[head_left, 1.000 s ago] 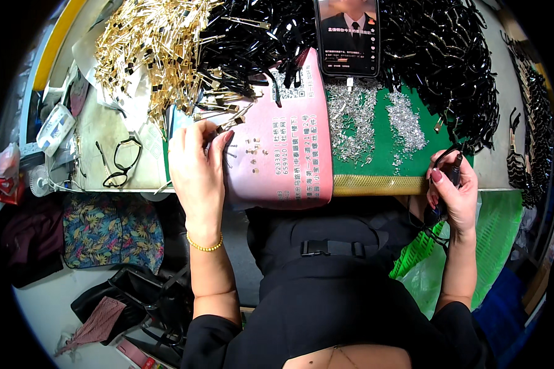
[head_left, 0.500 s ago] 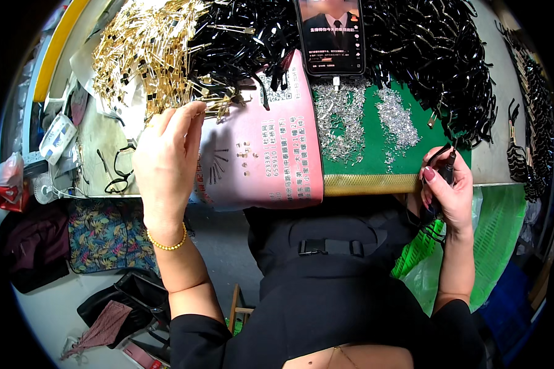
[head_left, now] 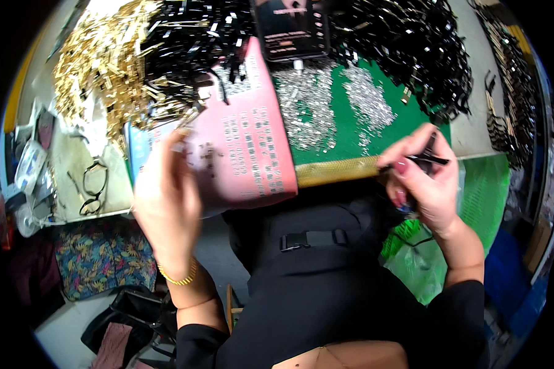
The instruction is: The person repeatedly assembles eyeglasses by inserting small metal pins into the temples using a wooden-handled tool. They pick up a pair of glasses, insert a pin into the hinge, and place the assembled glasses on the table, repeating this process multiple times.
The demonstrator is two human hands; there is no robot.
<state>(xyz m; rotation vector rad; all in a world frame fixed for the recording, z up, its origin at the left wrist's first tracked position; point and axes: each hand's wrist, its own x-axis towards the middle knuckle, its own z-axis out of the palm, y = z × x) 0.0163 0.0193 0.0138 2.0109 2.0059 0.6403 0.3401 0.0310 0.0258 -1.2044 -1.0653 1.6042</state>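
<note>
Right fingers (head_left: 402, 167): curled closely around crossed black pieces (head_left: 429, 155), thumb pressed inward.
Black pieces: in the right hand (head_left: 429, 187), near the table's (head_left: 471, 135) front edge; probably light, stiff and smooth, a little slippery; best gripped mid-length, clear of the thin ends.
Left fingers (head_left: 165, 157): loosely bent, thumb near; too blurred, cannot tell about any hold.
Gold-and-black pieces (head_left: 194, 114): just beyond the left fingertips, on the upper left of the pink sheet (head_left: 277, 178); likely light and rigid, slick along the metal; best pinched across the flat sides, away from the hinge ends.
Left hand (head_left: 166, 212): back upward, over the sheet's left margin, above a gold bracelet (head_left: 180, 277).
Right hand: palm turned inward, wrist bent, forearm slanted in from lower right.
Silver bits (head_left: 308, 117): heaped on the green mat (head_left: 425, 120), between both hands; tiny, likely easy to scatter.
Phone (head_left: 292, 31): beyond the silver bits, between dark heaps.
</note>
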